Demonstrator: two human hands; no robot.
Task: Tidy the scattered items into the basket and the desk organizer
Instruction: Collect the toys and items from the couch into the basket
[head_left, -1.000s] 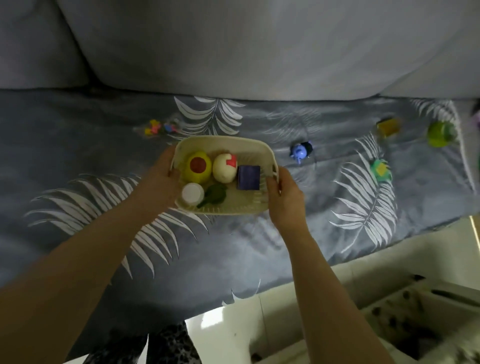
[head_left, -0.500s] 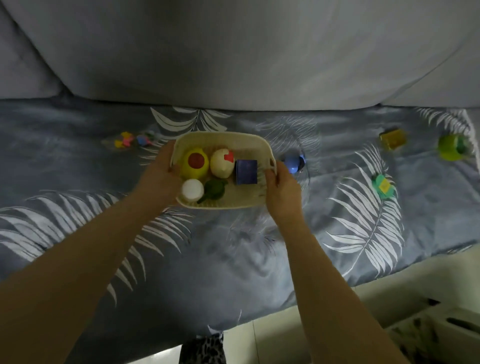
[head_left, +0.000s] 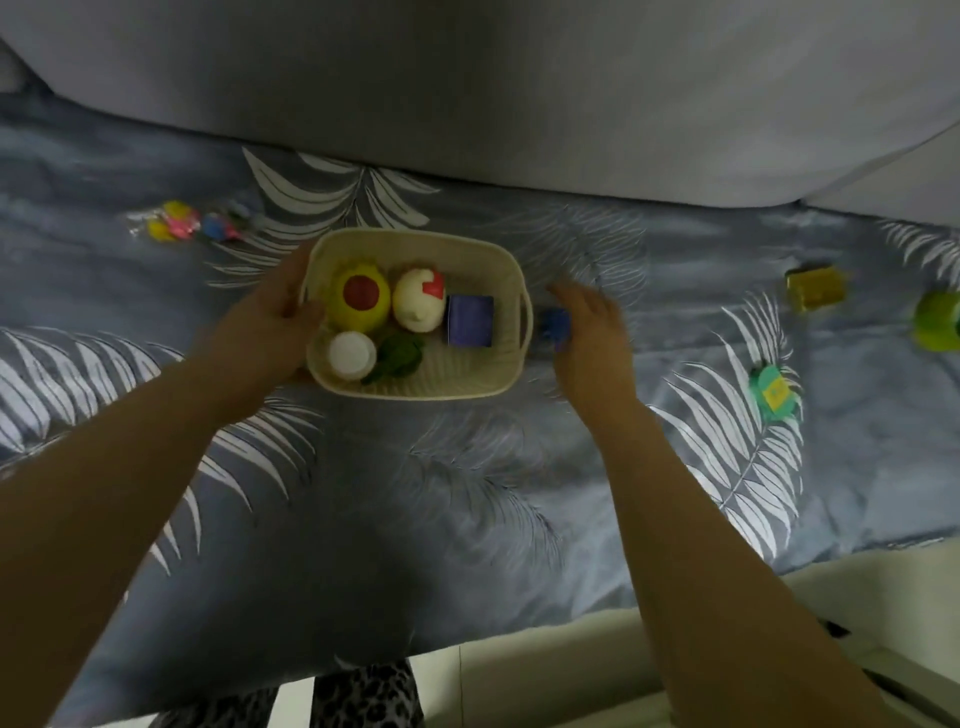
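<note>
Right hand (head_left: 589, 332), fingers loosely curled, was at the blue toy (head_left: 556, 325) just beside the basket (head_left: 415, 387) on the bed, grip unclear; left hand (head_left: 270, 322) held the basket's rim; next likely lifting the toy in.

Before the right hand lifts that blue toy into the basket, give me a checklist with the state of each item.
1. Left hand holds the basket at its rim: ok.
2. Right hand at the blue toy: ok.
3. Firm grip on the toy: cannot tell, the image is blurred.
4. Free room in the basket, near side by the blue box: ok.
5. Basket resting flat on the bedsheet: cannot tell.
</note>
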